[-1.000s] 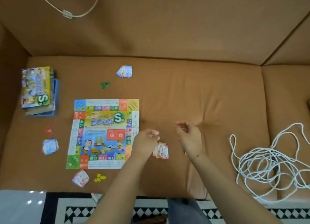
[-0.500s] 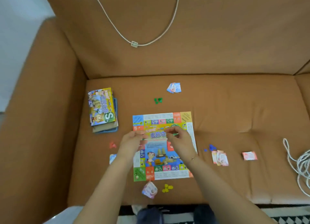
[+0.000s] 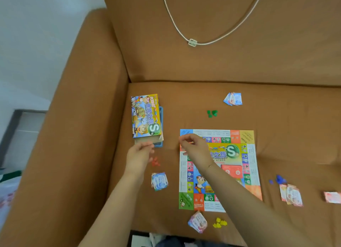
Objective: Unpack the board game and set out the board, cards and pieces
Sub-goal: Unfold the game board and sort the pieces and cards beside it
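Note:
The colourful game board (image 3: pixel 232 154) lies flat on the sofa seat. The game box (image 3: pixel 145 117) sits to its left, lid askew over a blue tray. My left hand (image 3: pixel 138 156) reaches just below the box, its fingertips at the box's lower edge; whether it grips anything is unclear. My right hand (image 3: pixel 195 147) hovers over the board's upper left corner with fingers pinched; nothing shows between them. Card stacks lie around: blue cards (image 3: pixel 232 99), blue cards (image 3: pixel 159 181), pink cards (image 3: pixel 198 222), pink cards (image 3: pixel 291 195). Green pieces (image 3: pixel 212 113), red pieces (image 3: pixel 155 161), yellow pieces (image 3: pixel 220 223) and blue pieces (image 3: pixel 278 179) sit nearby.
A tan sofa armrest (image 3: pixel 73 136) rises on the left and the backrest (image 3: pixel 221 52) behind. A white cord (image 3: pixel 192 42) hangs over the backrest. One more pink card stack (image 3: pixel 332 197) lies at the far right.
The view swung left. Both hands moved from the right of the board, over its centre, toward the box; the left hand now reaches the box's lower edge.

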Action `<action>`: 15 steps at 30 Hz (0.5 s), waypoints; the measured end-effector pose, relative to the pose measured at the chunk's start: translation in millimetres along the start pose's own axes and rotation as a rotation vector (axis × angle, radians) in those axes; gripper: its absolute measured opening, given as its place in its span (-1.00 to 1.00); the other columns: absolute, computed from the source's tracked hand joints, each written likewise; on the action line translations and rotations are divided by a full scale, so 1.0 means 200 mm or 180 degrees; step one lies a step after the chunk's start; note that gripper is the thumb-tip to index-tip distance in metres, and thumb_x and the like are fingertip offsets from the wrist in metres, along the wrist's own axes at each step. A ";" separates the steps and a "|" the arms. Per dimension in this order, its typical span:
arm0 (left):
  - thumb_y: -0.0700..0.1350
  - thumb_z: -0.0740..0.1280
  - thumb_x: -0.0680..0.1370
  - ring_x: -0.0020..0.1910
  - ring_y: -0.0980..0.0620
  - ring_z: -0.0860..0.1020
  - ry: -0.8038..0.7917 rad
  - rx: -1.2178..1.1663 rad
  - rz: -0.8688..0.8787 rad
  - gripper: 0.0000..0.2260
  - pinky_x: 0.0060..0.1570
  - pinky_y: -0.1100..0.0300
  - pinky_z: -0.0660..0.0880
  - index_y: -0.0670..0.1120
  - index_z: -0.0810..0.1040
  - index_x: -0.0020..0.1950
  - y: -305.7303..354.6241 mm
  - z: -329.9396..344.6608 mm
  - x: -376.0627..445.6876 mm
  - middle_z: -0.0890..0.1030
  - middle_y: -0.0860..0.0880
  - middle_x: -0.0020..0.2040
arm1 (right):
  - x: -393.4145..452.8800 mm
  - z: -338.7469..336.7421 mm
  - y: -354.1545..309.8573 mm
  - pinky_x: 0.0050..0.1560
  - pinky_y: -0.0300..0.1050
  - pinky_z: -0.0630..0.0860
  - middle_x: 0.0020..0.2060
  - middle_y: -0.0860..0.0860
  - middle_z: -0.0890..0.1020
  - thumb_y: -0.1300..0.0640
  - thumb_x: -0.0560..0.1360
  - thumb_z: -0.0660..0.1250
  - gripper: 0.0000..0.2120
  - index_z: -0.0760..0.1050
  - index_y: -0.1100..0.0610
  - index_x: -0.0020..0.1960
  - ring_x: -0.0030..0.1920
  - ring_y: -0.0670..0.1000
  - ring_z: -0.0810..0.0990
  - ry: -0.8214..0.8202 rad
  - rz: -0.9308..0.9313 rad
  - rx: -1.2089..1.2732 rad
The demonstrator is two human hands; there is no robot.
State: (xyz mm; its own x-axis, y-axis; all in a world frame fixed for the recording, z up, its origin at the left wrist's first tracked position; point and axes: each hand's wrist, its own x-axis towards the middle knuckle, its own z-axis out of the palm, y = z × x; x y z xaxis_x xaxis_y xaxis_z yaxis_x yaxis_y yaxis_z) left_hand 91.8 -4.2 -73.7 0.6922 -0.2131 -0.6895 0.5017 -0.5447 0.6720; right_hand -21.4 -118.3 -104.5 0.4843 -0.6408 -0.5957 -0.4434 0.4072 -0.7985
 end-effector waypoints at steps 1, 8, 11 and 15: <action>-0.29 0.27 0.55 -0.14 0.07 0.52 0.0114 0.0042 0.0044 -0.88 -0.15 0.21 0.50 -0.12 0.56 -0.01 0.00 -0.02 0.07 0.56 -0.07 -0.05 | 0.04 0.04 0.01 -0.23 -0.15 0.48 -0.22 0.01 0.55 0.29 0.52 0.25 -0.86 0.57 0.14 -0.09 -0.26 0.00 0.50 -0.0005 0.0049 0.0034; -0.17 0.41 0.49 0.22 -0.04 0.48 0.0445 0.0443 0.0272 -0.48 0.17 0.16 0.41 -0.17 0.32 0.41 0.04 -0.05 0.53 0.43 -0.10 0.31 | 0.32 0.26 0.10 0.01 -0.12 0.49 -0.20 -0.07 0.55 0.24 0.51 0.29 -0.84 0.58 0.18 0.06 -0.08 -0.01 0.53 0.0128 0.0163 -0.0246; 0.06 0.50 0.38 0.30 -0.07 0.46 0.0140 0.0614 -0.0082 -0.24 0.31 0.02 0.39 -0.12 0.24 0.47 0.00 -0.07 0.71 0.41 -0.09 0.38 | 0.42 0.37 0.16 -0.05 -0.16 0.51 -0.04 0.05 0.61 0.23 0.52 0.25 -0.74 0.55 0.18 0.18 -0.01 0.06 0.57 0.0159 0.0342 -0.0336; 0.02 0.44 0.47 -0.06 0.00 0.52 -0.0117 0.0765 0.0116 -0.72 -0.06 0.18 0.42 -0.12 0.50 0.05 -0.08 -0.11 0.80 0.57 -0.02 -0.07 | 0.47 0.48 0.24 0.15 0.10 0.54 -0.06 0.13 0.68 0.23 0.52 0.16 -0.71 0.60 0.07 0.11 0.02 0.17 0.63 0.0284 0.0438 -0.0220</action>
State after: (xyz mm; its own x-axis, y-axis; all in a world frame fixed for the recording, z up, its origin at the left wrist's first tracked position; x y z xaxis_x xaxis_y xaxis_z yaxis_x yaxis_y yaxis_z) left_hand 205.6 -10.6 -188.2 0.6860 -0.2633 -0.6783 0.3359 -0.7124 0.6162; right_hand 76.2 -97.0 -206.7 0.3480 -0.6386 -0.6864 -0.5531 0.4512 -0.7003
